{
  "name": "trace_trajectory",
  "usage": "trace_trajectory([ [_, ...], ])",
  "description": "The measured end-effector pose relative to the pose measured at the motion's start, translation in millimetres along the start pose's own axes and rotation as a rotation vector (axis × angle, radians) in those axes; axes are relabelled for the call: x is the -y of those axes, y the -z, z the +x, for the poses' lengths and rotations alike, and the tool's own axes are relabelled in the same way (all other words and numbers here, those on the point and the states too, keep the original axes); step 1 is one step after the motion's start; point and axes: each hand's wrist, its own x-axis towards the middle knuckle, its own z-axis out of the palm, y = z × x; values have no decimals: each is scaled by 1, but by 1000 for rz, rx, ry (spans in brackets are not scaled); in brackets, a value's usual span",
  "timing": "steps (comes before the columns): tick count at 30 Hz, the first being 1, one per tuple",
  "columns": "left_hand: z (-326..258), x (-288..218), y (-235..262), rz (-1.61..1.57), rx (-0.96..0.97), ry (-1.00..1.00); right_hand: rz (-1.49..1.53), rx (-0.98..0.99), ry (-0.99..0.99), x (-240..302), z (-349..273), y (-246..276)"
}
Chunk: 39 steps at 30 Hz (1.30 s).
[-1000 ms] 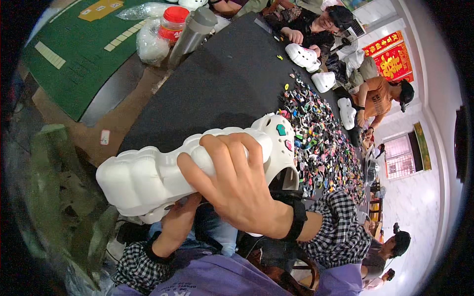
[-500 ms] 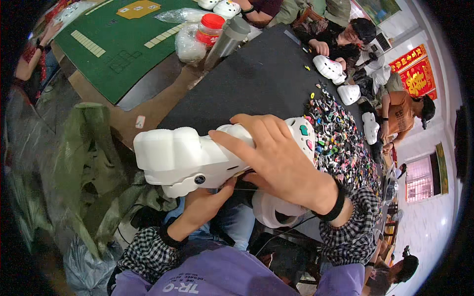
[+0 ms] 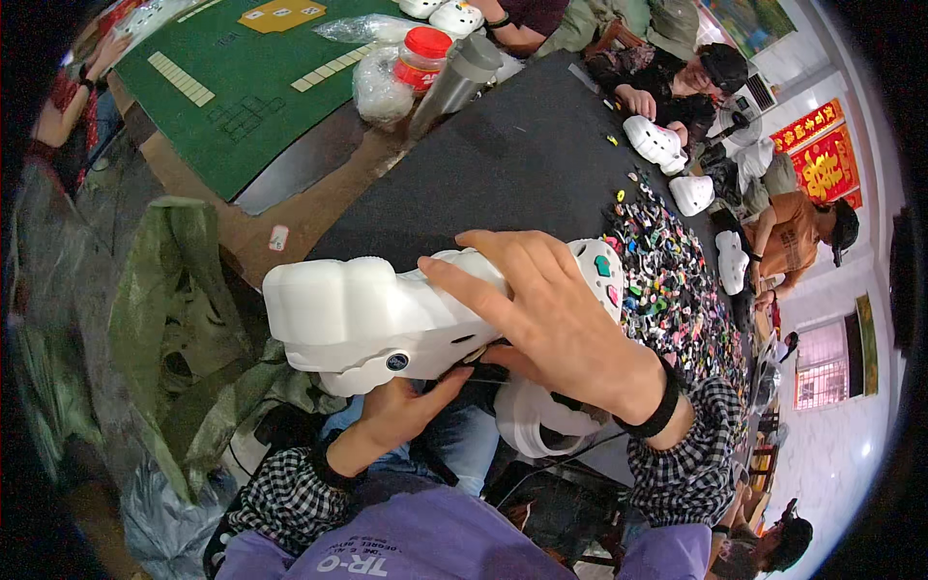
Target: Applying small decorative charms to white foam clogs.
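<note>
A thick-soled white clog [image 3: 333, 300] is turned on its side between my hands above the table's near edge. My right hand [image 3: 556, 314] lies across its middle, fingers spread over the sole and thumb beneath. From below, my left hand [image 3: 401, 416] grips the shoe; its thumb is by the foot opening and its other fingers are hidden. A green charm [image 3: 603, 266] and a pink charm [image 3: 612, 294] sit on the toe, which points right. A dark round rivet [image 3: 397, 362] shows near the heel. Below my right hand is another white clog [image 3: 541, 425], partly covered.
Many small coloured shoe charms [image 3: 677, 290] are heaped on the black tabletop [image 3: 483, 164] to the right. Across it, people handle white clogs [image 3: 655, 143]. A grey steel bottle [image 3: 454, 85] and a red-lidded jar [image 3: 420, 60] stand beyond, beside a green mat [image 3: 232, 77].
The view has shifted slightly, so the background sits a little to the right and lower. Both hands keep hold of the clog, with the left thumb moved slightly.
</note>
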Motion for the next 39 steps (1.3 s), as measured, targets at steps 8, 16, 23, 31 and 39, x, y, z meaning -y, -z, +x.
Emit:
trace_trajectory([
  [8,-2,1,-1,38,-24,-12,31,113,-12,5,9,6],
  [16,-4,2,-1,-65,20,40,9,171,-51,13,11,2],
  [23,-12,25,-12,10,66,-153,-108,147,-112,26,5,-5],
  [31,-8,19,-9,33,-25,-106,-234,68,-127,29,12,-13],
  [39,-4,15,-8,60,-110,-50,-223,83,-146,31,23,-15],
])
